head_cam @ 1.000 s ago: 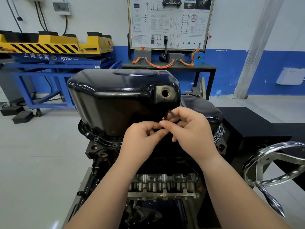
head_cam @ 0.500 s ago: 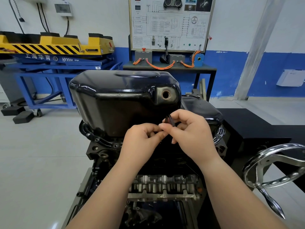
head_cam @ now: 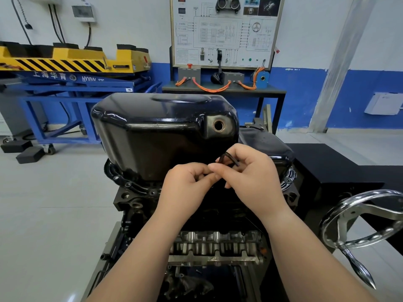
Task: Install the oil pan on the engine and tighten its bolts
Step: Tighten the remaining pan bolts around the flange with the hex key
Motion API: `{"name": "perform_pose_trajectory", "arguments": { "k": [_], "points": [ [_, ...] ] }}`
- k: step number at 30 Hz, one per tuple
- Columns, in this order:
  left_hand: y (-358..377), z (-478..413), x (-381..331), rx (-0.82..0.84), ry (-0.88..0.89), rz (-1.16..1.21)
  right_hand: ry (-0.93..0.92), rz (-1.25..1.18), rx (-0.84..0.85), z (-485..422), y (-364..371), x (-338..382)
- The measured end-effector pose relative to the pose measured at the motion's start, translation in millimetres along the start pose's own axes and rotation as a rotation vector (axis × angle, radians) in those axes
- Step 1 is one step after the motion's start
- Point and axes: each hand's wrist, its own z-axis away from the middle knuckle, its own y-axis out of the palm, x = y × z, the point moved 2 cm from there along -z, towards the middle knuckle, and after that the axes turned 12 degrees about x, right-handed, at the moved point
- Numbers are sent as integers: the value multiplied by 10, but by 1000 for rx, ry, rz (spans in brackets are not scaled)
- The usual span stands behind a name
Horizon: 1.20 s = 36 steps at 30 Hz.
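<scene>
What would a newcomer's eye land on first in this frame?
The glossy black metal oil pan sits upturned on the engine at centre, its round drain hole open toward the camera. Just in front, the left hand and right hand meet, the right pinching a small dark bent key. A chrome handwheel gleams at lower right.

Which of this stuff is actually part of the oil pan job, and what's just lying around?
Job: oil pan, engine, black L-shaped key, right hand gripping it, left hand alongside.
Lying about: handwheel, yellow lift table, wiring board, black floor blocks.
</scene>
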Motion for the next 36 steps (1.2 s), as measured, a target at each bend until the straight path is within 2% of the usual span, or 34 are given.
{"name": "perform_pose_trajectory", "arguments": {
  "k": [4, 8, 13, 19, 27, 33, 36],
  "points": [
    [-17, 13, -35, 24, 9, 4, -10, -47, 127, 3, -11, 0],
    [-10, 11, -53, 54, 11, 13, -12, -48, 60, -10, -28, -1],
    [-11, 14, -49, -28, 6, -2, 4, -18, 12, -11, 1, -13],
    [-26, 14, -67, 55, -4, 12, -3, -69, 131, 2, -2, 1],
    [-9, 8, -25, 25, -16, 10, 0, -11, -18, -28, 15, -45],
    [-35, -5, -18, 68, -30, 32, -5, -34, 137, -14, 14, -25],
    [-35, -12, -19, 82, -33, 27, -11, 0, 73, -22, -1, -29]
  ]
}}
